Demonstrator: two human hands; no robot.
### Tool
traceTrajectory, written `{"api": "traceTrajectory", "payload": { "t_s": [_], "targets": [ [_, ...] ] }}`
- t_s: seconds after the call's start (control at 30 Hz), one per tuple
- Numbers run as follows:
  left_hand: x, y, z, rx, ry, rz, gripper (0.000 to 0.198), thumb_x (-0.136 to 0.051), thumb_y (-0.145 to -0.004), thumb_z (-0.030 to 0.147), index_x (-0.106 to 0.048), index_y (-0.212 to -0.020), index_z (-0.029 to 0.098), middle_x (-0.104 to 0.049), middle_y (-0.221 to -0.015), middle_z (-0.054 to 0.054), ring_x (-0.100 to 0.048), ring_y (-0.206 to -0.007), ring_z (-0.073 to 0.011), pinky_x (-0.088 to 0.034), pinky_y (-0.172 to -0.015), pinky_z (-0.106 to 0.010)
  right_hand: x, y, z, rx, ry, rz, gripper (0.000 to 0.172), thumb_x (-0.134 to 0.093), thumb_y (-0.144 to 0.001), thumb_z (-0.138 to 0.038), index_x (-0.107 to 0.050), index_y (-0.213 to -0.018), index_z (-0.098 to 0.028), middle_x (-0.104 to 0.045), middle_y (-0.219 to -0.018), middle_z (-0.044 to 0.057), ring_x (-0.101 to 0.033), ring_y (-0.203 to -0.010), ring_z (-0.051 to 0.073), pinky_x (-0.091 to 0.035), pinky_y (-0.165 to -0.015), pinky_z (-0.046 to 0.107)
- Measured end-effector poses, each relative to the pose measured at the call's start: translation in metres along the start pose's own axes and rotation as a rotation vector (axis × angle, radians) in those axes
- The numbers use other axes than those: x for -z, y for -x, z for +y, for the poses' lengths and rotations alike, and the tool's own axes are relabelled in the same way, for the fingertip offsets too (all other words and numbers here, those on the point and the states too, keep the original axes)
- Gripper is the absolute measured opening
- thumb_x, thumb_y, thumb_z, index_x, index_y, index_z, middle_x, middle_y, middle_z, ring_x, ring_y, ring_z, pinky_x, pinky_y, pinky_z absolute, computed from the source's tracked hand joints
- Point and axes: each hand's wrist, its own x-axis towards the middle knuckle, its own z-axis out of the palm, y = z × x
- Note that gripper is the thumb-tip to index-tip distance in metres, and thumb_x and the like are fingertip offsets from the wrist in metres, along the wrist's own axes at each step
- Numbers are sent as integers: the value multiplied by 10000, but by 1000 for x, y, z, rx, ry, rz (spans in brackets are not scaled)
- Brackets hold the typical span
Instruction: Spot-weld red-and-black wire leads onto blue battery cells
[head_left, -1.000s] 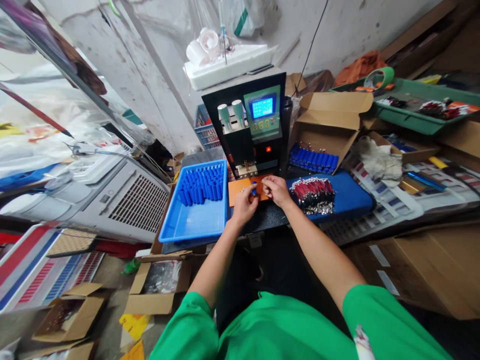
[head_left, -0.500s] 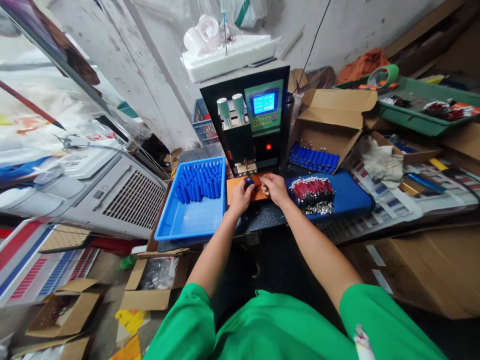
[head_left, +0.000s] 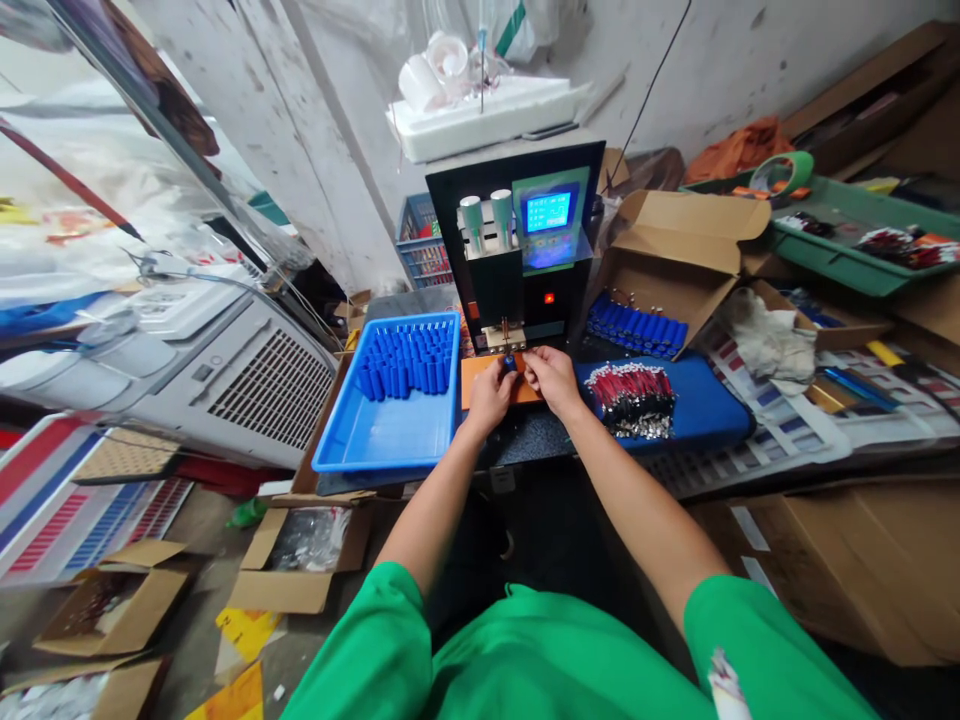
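The left hand (head_left: 491, 395) has its thumb and fingers closed in a narrow grip around a small, smooth blue cylinder (head_left: 510, 362), held above the flat orange rectangular board (head_left: 475, 388). Maintain this grip low on the cylinder, firm enough to prevent rotation, and keep the fingertips clear of the thin copper-coloured metal pins (head_left: 506, 328) at 12 o'clock, just beyond its top; contact between pins and cylinder cannot be confirmed. The right hand (head_left: 553, 378), at 4 o'clock from the cylinder, has thumb and forefinger bent towards each other with little gap; whether a small part is pinched between them cannot be told. Rest both wrists low and steady, present any small part from the side, and align the cylinder squarely with the pins before applying pressure; misalignment is the probable fault. The pins belong to the black box-shaped machine (head_left: 577, 290), whose lit blue rectangular display (head_left: 547, 212) is at 1 o'clock. At 9 o'clock is the shallow light-blue plastic tray (head_left: 375, 437), with standing blue cylinders (head_left: 405, 362) grouped in its far part. At 4 o'clock, past the right hand, red-and-black insulated wire leads (head_left: 630, 388) lie on a dark-blue padded cloth (head_left: 712, 400). At 3 o'clock, a brown cardboard box (head_left: 679, 238) contains further blue cylinders in rows.
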Motion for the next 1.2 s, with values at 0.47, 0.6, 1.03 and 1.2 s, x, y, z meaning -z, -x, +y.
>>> {"api": "traceTrajectory", "payload": {
  "t_s": [0.47,0.6,1.03,1.2],
  "targets": [
    [0,-1,-2,-33,-151,25,366,-544,-914,228,-628,-1266,181,-735,-1019,-105,-692,-921,-259,-524,-855,-367,-7,-7,12,97,235,31,260,-654,-768,-440,-597,-787,-187,-590,-598,-7,-514,-487,110,-400,-437,205],
    [0,-1,-1,-39,-144,28,358,-540,-919,231,-627,-1263,179,-732,-1036,-116,-688,-971,-274,-520,-885,-383,-8,-9,15,97,252,60,245,-660,-775,-430,-604,-804,-194,-605,-621,-8,-519,-483,114,-408,-429,208],
    [1,1,3,-31,-163,29,340,-539,-932,245,-636,-1252,186,-734,-1011,-105,-688,-929,-271,-512,-833,-366,-5,-11,12,166,266,26,225,-663,-787,-394,-593,-711,-195,-609,-596,19,-563,-527,143,-404,-469,227],
    [2,0,3,-31,-160,23,341,-542,-932,236,-638,-1253,173,-736,-1002,-107,-693,-912,-270,-514,-822,-361,-6,-9,7,168,273,24,270,-682,-776,-417,-571,-677,-193,-613,-591,26,-575,-537,146,-405,-476,227]
  ]
}}
